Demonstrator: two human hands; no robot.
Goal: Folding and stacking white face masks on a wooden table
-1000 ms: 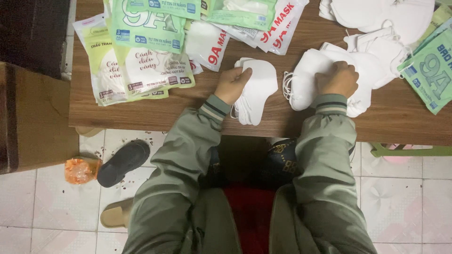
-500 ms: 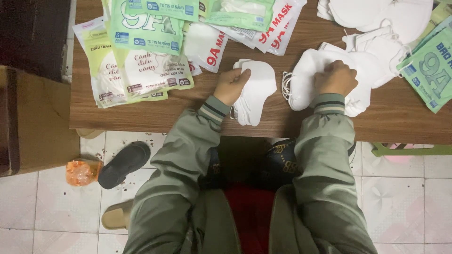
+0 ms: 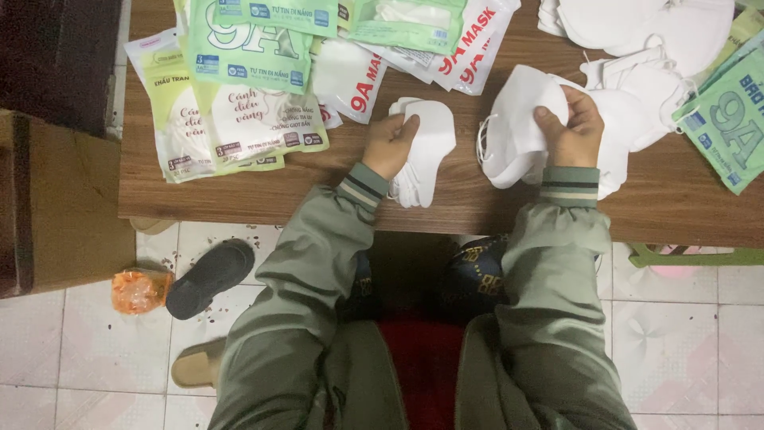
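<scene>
The left hand (image 3: 388,143) grips a small stack of white masks (image 3: 426,151) overhanging the desk (image 3: 318,187) edge; they could slip floorward. The right hand (image 3: 571,127) clutches a folded mask (image 3: 517,119); loose grip risks dropping.

A single head-worn camera looks steeply down, close over the wooden table (image 3: 493,209) edge and lap.

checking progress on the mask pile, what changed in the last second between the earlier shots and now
The right hand went from pressing flat on the white mask to gripping and lifting its edge. The left hand kept its hold on the small mask stack, barely shifting. The packets and the table stayed as they were.
</scene>
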